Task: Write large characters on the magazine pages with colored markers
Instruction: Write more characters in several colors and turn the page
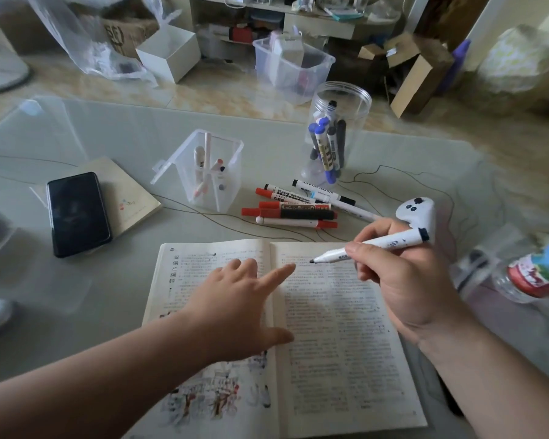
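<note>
"Magazine [346, 359] position?"
"Open flat on glass table [140, 137]; left hand [232, 299] resting on left page, fingers straight."
"Right hand [403, 280]?"
"Fingers clamped on uncapped white marker [381, 243]; black tip over right page's top lines, contact unclear."

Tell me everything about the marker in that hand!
The marker is a white plastic barrel with small dark print, a dark band at its back end and a bare black tip. The right hand pinches it near the front, slanted, tip pointing left over the top of the right page of the open magazine. Whether the tip touches paper is unclear.
</note>
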`<state>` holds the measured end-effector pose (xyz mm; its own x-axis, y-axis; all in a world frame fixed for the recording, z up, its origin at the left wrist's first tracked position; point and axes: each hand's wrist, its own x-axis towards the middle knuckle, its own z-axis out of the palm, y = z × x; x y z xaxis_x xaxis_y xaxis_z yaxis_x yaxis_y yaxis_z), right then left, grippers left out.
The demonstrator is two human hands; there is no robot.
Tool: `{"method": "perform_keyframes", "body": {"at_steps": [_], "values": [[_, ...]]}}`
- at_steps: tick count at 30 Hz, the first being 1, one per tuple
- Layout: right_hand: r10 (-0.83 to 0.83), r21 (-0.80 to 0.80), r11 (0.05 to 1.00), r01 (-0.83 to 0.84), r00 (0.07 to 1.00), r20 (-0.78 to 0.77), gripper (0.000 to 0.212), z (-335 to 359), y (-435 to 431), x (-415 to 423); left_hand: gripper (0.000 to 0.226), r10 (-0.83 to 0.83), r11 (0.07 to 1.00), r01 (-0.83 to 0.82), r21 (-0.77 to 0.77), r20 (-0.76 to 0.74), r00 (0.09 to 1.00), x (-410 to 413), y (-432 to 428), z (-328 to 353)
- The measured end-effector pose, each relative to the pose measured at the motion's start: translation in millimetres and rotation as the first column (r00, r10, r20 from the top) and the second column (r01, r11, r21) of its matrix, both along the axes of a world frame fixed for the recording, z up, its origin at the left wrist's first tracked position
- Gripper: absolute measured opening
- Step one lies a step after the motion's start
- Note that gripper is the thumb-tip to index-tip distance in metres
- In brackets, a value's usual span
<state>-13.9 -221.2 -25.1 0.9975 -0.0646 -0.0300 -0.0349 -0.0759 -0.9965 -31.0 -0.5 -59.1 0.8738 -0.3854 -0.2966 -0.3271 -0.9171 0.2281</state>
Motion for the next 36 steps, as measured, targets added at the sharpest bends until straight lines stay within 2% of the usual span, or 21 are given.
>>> {"method": "perform_keyframes", "body": {"at_steps": [3, 8, 12, 17, 21, 25, 36], "values": [[0.038, -0.066, 0.997, -0.042, 0.998, -0.053, 0.008, -8.7, 1.4, 2.4, 0.113, 0.013, 0.997, -0.013, 0.08, 0.006, 1.0, 6.6, 4.8, -14.6], [0.104, -0.157, 0.98, -0.118, 0.99, -0.095, 0.007, -22.6, 7.1, 13.0, 0.116, -0.01, 0.99, 0.018, 0.137, -0.061, 0.998, -2.0, 0.7, -9.6], [0.079, -0.322, 0.94, -0.117, 0.989, -0.128, 0.021, -39.0, 13.0, 21.4, 0.116, -0.023, 0.986, 0.038, 0.165, -0.093, 0.995, -10.3, -3.7, -9.4], [0.041, -0.327, 0.941, -0.085, 0.989, -0.141, 0.014, -51.8, 17.2, 27.6, 0.121, -0.002, 0.987, 0.018, 0.159, -0.102, 0.995, -6.1, -0.9, -15.1], [0.089, -0.354, 0.927, -0.125, 0.989, -0.114, 0.008, -51.3, 15.7, 28.8, 0.124, 0.023, 0.989, -0.004, 0.151, -0.123, 0.992, -0.4, 5.6, -14.8], [0.147, -0.39, 0.903, -0.178, 0.983, -0.109, 0.01, -53.9, 17.5, 27.3, 0.128, 0.031, 0.988, -0.012, 0.155, -0.12, 0.992, 0.3, 5.4, -15.4], [0.139, -0.449, 0.872, -0.194, 0.978, -0.153, 0.009, -57.6, 24.3, 24.9, 0.128, 0.045, 0.989, -0.026, 0.144, -0.133, 0.99, -1.4, 3.7, -13.2]]}}
